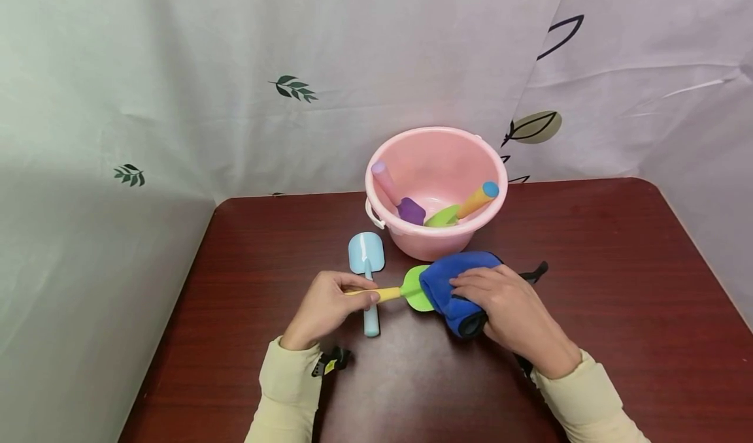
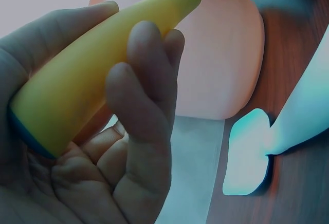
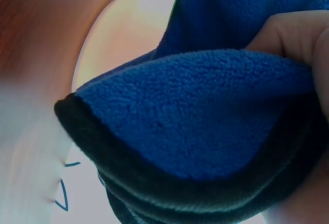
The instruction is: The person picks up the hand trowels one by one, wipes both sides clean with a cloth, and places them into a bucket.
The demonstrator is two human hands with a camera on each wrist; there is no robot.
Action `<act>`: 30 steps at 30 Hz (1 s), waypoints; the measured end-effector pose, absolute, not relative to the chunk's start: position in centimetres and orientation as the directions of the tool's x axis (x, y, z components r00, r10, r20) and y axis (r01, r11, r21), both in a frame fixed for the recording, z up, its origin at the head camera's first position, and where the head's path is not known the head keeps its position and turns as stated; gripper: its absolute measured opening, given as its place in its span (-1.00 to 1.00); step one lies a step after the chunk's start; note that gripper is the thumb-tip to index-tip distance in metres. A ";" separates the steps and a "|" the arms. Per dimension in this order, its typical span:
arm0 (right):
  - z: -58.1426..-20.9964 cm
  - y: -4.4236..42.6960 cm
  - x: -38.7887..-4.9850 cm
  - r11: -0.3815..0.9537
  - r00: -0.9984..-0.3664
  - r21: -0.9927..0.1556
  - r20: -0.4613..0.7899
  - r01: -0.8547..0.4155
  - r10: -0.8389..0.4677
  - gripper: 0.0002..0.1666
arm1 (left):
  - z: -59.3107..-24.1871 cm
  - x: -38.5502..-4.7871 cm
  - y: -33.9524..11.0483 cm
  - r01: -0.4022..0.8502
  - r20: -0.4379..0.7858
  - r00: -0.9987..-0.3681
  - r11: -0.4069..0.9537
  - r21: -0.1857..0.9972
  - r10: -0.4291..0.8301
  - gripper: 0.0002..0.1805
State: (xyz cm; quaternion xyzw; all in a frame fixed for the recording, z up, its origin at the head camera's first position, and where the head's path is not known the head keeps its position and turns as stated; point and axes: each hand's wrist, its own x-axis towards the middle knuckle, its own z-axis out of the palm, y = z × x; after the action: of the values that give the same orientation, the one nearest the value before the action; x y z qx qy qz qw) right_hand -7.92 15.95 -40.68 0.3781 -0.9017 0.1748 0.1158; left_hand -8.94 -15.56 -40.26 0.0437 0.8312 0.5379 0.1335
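We identify the shovel (image 1: 389, 294) by yellow handle (image 2: 87, 75), green blade (image 1: 415, 293) and blue end cap (image 2: 26, 135); the cloth (image 1: 440, 279), blue with black edging; the scoop (image 1: 366, 253), light blue; the bucket (image 1: 432, 244), pink; the backdrop (image 1: 365, 25), whitish, leaf-printed.

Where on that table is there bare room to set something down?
The table is bare right of the bucket and right hand, and left of the blue shovel and left hand. A smaller patch lies between the sleeves. The middle is crowded: the held shovel, cloth and hands sit just in front of the bucket.
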 end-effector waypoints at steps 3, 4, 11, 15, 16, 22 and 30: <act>-40.7 16.1 -7.9 0.669 -0.698 -0.224 0.367 -0.708 -0.615 -0.41 | -40.3 -9.0 -15.8 -0.088 -0.188 -0.959 0.408 0.909 0.210 -0.84; -40.8 16.1 -7.9 0.676 -0.702 -0.224 0.379 -0.702 -0.603 -0.41 | -40.2 -9.0 -15.9 -0.095 -0.193 -0.958 0.403 0.910 0.210 -0.83; -40.8 16.5 -7.9 0.734 -0.745 -0.242 0.445 -0.634 -0.497 -0.45 | -40.0 -9.0 -16.5 -0.107 -0.209 -0.952 0.399 0.910 0.222 -0.81; -40.7 16.8 -8.0 0.755 -0.755 -0.268 0.502 -0.599 -0.421 -0.47 | -39.9 -9.1 -16.8 -0.101 -0.213 -0.947 0.405 0.909 0.242 -0.78; -40.7 16.8 -8.0 0.756 -0.754 -0.277 0.522 -0.593 -0.399 -0.50 | -39.9 -9.1 -16.8 -0.101 -0.216 -0.945 0.407 0.908 0.247 -0.77; -40.6 16.9 -7.9 0.749 -0.742 -0.353 0.616 -0.560 -0.264 -0.56 | -39.9 -9.0 -16.9 -0.107 -0.226 -0.941 0.409 0.906 0.253 -0.79; -40.4 16.8 -7.8 0.729 -0.734 -0.402 0.650 -0.554 -0.199 -0.55 | -39.9 -9.0 -16.7 -0.070 -0.203 -0.938 0.421 0.904 0.281 -0.76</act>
State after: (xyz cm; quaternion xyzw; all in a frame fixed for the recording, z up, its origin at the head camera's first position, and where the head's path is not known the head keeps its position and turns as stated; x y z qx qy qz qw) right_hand -7.82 16.82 -40.45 0.2137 -0.8815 0.2998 0.2958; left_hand -8.96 -16.68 -39.85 0.0641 0.8268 0.5341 0.1643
